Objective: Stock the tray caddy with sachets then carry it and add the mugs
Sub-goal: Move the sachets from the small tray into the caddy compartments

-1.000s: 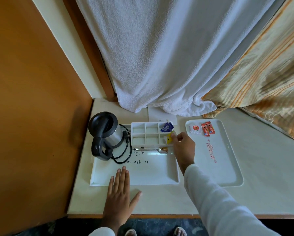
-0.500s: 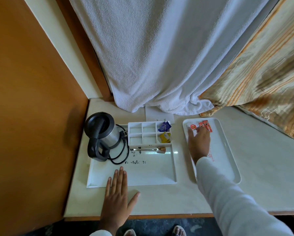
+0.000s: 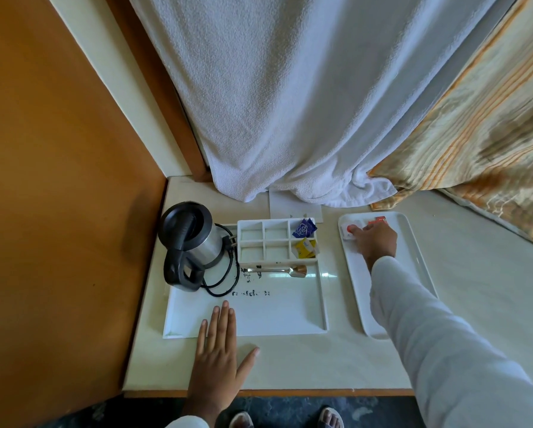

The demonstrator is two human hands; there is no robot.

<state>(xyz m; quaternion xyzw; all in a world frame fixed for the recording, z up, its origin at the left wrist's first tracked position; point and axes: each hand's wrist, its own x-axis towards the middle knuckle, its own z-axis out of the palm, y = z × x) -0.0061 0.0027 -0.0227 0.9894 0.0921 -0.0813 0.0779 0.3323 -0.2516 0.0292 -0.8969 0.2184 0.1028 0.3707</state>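
The white tray caddy (image 3: 322,301) sits on the counter with a compartment grid (image 3: 263,239) at its back. A blue sachet (image 3: 304,229) stands in the upper right cell and a yellow sachet (image 3: 304,248) lies in the cell below. My right hand (image 3: 375,240) rests on the far end of a second white tray (image 3: 413,242), fingertips on a small white and red packet (image 3: 348,231); orange-red sachets (image 3: 378,219) lie just beyond the knuckles. Whether the fingers grip anything is hidden. My left hand (image 3: 217,353) lies flat, fingers spread, over the caddy's front edge.
A black and steel kettle (image 3: 189,239) with its coiled cord (image 3: 225,273) fills the caddy's left back corner. A metal spoon (image 3: 277,269) lies in front of the grid. A white towel (image 3: 290,118) and striped fabric (image 3: 475,134) hang behind. An orange wall (image 3: 58,211) borders the left.
My right hand left the yellow sachet in the lower right cell, crossed to the second tray, and now reaches its far end. My left hand stayed flat.
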